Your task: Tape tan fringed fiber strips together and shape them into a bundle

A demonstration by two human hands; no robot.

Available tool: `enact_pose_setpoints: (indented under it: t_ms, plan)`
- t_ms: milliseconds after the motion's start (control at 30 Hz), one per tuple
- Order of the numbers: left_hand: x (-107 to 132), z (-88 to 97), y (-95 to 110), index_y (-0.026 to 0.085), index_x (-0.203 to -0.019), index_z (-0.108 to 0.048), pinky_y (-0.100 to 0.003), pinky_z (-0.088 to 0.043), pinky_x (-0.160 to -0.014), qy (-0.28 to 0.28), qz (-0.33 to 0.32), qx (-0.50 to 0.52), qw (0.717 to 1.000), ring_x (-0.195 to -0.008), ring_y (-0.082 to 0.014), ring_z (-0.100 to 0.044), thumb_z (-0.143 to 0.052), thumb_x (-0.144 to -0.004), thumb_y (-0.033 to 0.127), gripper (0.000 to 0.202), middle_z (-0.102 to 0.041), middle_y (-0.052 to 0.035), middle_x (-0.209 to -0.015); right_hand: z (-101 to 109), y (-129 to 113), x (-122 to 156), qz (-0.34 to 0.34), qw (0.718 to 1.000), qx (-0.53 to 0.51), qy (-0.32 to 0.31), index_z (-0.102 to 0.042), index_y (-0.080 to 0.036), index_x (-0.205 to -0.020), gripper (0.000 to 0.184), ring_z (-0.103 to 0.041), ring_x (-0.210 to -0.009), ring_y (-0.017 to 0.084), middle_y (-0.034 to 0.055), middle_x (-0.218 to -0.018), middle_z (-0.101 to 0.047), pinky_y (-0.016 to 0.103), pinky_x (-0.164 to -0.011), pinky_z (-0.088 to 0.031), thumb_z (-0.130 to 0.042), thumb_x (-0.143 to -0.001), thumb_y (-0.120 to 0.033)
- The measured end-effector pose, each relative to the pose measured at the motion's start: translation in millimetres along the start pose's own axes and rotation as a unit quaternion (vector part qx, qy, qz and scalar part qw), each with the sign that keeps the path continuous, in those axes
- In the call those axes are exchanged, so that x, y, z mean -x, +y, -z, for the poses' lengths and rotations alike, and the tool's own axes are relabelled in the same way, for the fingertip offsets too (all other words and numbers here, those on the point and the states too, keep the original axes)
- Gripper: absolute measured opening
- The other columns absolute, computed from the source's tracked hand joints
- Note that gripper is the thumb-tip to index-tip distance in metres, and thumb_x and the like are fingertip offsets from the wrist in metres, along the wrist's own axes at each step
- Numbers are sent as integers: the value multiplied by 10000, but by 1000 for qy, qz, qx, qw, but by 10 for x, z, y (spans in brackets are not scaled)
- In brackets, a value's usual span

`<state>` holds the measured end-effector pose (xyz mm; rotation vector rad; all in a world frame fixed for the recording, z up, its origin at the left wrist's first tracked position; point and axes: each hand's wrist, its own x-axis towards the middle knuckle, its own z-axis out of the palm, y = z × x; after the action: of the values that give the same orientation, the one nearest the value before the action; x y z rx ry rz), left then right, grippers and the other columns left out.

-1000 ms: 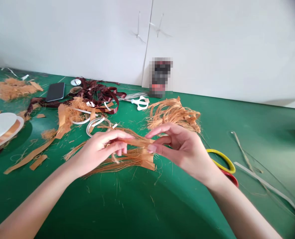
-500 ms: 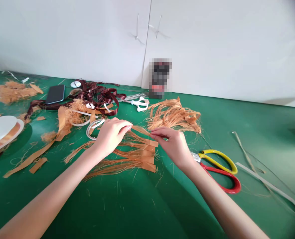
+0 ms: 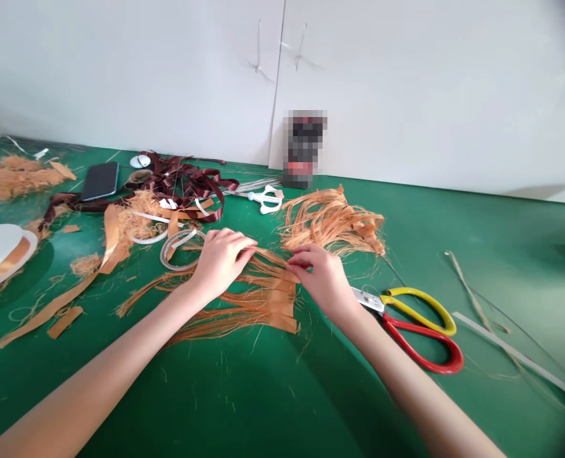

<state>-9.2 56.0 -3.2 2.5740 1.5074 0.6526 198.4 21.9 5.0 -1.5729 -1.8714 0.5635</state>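
— About the frayed ribbon strip (image 3: 272, 257): lying where?
— Between the hands, pinched by left hand (image 3: 223, 262) at its strands, right hand (image 3: 323, 280) at its end
— Risking what?
— Probably tangling with fringed ribbon pieces (image 3: 282, 304) alongside, if dragged sideways

Bright, diffuse light reaches you, washing the white wall panels (image 3: 406, 95) pale. A soft shadow darkens the green tabletop (image 3: 263, 401) nearward of your right hand (image 3: 323, 278). Dark vignetting rounds the far-right corner; coarse pixelation masks an upright object (image 3: 304, 152).
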Motion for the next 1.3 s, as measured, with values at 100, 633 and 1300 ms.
enact_pose_setpoints:
  t_ms: [100, 633, 1300]
  plan:
    - [19, 27, -3, 211, -1051, -657, -403, -395, -837, -2, 1, -2, 1000, -932, -241, -595, -542, -910, 250, 186, -716, -35, -961, 16, 18, 22, -1, 1000, 20, -9, -703, -168, -692, 124, -644, -714, 176, 95, -982, -688, 334, -700, -517, -643, -746, -73]
    - [456, 363, -78, 175, -877, -711, -497, -402, -910, 10, 26, -140, 990, -1060, -314, -564, -642, -846, 221, 88, -677, -76, -1060, 31, -153, 180, 133, 976, 170, -21, -714, -96, -992, 273, -530, -1059, 289, 189, -1194, -592, 450, -910, -508, -456, -909, -125]
    - [497, 263, -151, 151, -807, -619, -510, -370, -924, -14, 37, -185, 982, -1083, -339, -499, -450, -835, 18, 217, -590, -132, -1031, -389, -399, 88, 249, 936, 171, -181, -456, -93, -1395, 586, -235, -1425, 315, 79, -1492, -413, 520, -1160, -250, -331, -965, -471]
